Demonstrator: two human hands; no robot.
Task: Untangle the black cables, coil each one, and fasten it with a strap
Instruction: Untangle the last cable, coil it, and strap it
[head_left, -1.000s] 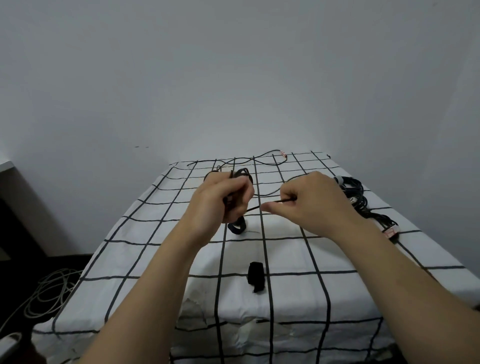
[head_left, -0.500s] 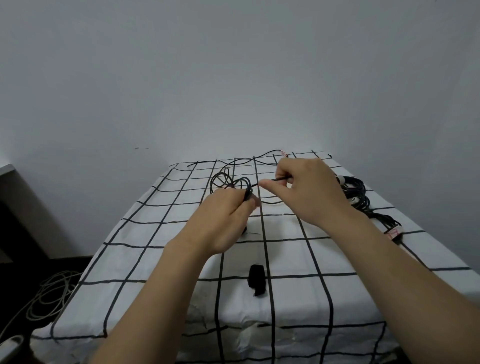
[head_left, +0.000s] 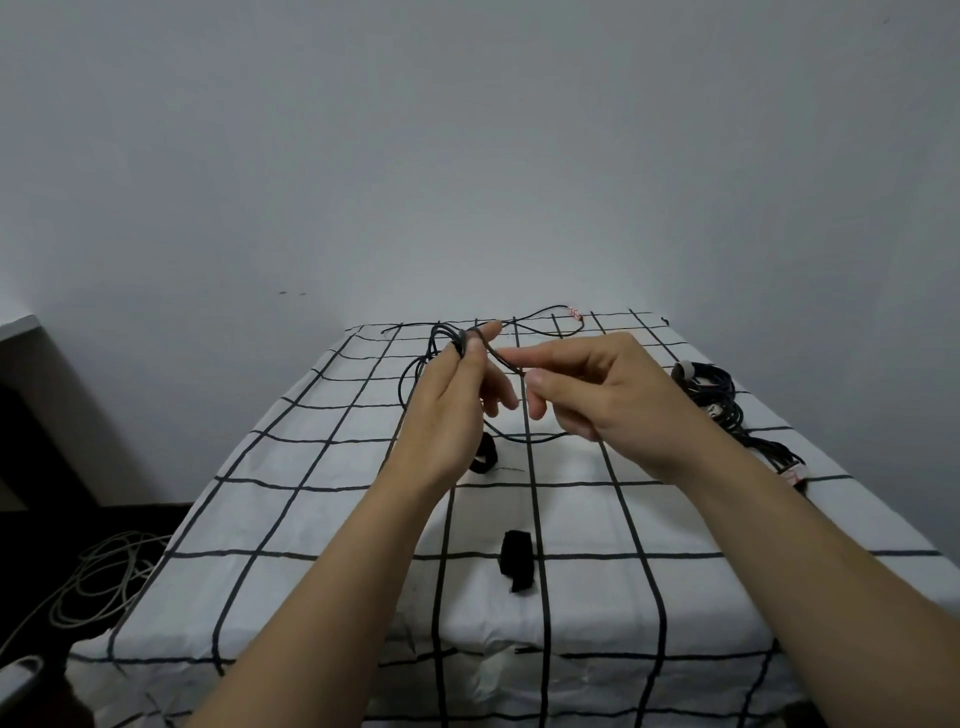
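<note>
A thin black cable is partly looped above the far half of the table. My left hand pinches the gathered loops between thumb and forefinger at their top. My right hand pinches the running strand just to the right of it. The cable's free end trails to a red-marked tip at the far edge. A black strap lies on the cloth in front of me. A second black strap lies curled just behind my left wrist.
The table wears a white cloth with a black grid. A bundle of black cables with white tags lies along the right edge. Pale cables lie coiled on the floor at the left. A grey wall stands behind.
Both hands have risen and moved toward the far edge. My left hand has turned upright with the loops at its fingertips, and my right hand has drawn another length of strand across.
</note>
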